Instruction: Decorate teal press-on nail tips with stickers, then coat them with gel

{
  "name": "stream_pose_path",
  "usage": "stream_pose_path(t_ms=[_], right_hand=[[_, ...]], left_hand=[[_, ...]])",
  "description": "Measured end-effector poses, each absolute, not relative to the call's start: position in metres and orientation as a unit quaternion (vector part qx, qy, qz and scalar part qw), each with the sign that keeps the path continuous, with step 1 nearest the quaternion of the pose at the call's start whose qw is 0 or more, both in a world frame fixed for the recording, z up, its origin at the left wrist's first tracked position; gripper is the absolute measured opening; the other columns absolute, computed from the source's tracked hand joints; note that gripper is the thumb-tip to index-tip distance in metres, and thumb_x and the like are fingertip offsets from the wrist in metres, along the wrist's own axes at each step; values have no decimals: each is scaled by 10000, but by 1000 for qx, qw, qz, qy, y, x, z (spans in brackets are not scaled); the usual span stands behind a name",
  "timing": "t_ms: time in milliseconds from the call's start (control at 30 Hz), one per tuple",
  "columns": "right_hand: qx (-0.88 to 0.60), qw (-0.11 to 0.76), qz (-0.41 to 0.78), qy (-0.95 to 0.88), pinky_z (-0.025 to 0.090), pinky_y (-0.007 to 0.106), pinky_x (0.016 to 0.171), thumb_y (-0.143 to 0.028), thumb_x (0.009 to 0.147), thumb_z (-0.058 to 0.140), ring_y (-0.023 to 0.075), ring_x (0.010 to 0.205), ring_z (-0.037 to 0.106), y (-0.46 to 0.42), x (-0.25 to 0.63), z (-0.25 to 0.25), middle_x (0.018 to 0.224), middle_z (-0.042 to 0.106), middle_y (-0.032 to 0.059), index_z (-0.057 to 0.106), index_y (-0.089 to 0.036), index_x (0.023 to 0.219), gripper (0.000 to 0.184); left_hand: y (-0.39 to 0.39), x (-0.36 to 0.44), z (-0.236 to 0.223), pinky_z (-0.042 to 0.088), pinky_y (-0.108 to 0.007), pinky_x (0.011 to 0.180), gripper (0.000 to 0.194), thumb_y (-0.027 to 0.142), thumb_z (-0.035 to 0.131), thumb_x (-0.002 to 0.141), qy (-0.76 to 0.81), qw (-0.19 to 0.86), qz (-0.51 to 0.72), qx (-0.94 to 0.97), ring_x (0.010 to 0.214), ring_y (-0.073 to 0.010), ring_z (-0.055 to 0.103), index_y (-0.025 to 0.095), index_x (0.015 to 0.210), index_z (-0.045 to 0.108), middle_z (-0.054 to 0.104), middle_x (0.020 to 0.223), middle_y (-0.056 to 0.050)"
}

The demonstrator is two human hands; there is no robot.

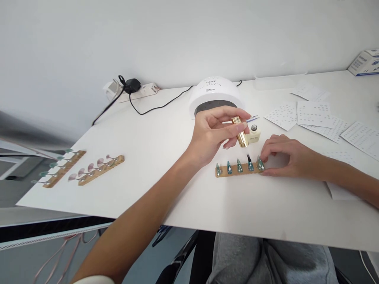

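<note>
My left hand (pixel 209 136) is closed around the gold cap of a nail polish brush (pixel 242 138). Its dark bristles point down, at or just above a teal false nail (pixel 250 165) near the right end of a wooden display strip (pixel 233 171). Several blue-green false nails with pale star-like decorations stand along this strip. At the strip's right end, my right hand (pixel 281 156) steadies it between thumb and fingers, close to the last nail (pixel 260 163). Just behind the brush stands a small cream polish bottle (pixel 254 136), partly covered by my left fingers.
A white nail lamp (pixel 216 92) stands behind my hands, with a black cord (pixel 166 105) running left to a power strip (pixel 145 91). Two more wooden strips (pixel 102 170) with false nails lie left. Sticker sheets (pixel 314 114) spread at right; a box (pixel 365 63) sits farther back.
</note>
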State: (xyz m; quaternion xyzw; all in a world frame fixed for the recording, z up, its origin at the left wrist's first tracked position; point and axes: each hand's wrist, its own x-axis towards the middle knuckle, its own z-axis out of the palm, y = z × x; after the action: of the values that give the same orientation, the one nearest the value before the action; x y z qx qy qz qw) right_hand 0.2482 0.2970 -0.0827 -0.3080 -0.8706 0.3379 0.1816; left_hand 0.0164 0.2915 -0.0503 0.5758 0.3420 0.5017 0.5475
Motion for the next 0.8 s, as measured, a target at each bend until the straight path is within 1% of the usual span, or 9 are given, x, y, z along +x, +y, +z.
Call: stream_pose_path(t_ms=[133,233,467,633,700,800], right_hand=[[-312,177,338,-870,387,432,872,-387,787,729,241,856,580,296,248,-81,848,692,8,630,-264,815,160],[-311,175,338,-871,383,433,882,-385,794,725,237,855,581,296,249,-80,848,690,3,627,-266,814,155],[-304,180,334,-874,387,423,848,-385,790,728,233,819,576,297,249,-82,819,675,1,616,-264,808,166],[-294,186,332,-877,376,413,861,-362,798,729,217,807,561,297,249,-84,817,671,-6,605,-258,811,163],[-290,189,330,-878,375,403,856,-358,805,726,210,806,559,298,249,-84,816,670,-10,606,-255,815,159],[-284,194,322,-882,375,391,837,-353,806,724,206,803,562,298,249,-86,817,670,-14,611,-253,821,152]], left_hand=[[285,20,-52,338,-249,404,125,249,759,767,334,570,454,598,458,-65,467,198,880,745,684,729,-34],[282,22,-53,343,-233,401,110,232,749,784,337,569,436,610,483,-67,497,198,888,750,683,739,-31],[283,24,-54,356,-225,395,98,205,739,778,353,516,463,628,518,-80,550,193,874,749,673,742,-27],[283,26,-54,387,-210,408,87,176,741,764,365,488,493,620,579,-86,612,174,851,737,711,872,-45],[285,26,-53,410,-200,414,90,159,736,758,367,477,502,620,588,-83,617,166,848,736,710,866,-40],[288,25,-53,401,-193,394,102,126,722,745,364,462,516,622,526,-59,568,155,842,736,686,793,-23]])
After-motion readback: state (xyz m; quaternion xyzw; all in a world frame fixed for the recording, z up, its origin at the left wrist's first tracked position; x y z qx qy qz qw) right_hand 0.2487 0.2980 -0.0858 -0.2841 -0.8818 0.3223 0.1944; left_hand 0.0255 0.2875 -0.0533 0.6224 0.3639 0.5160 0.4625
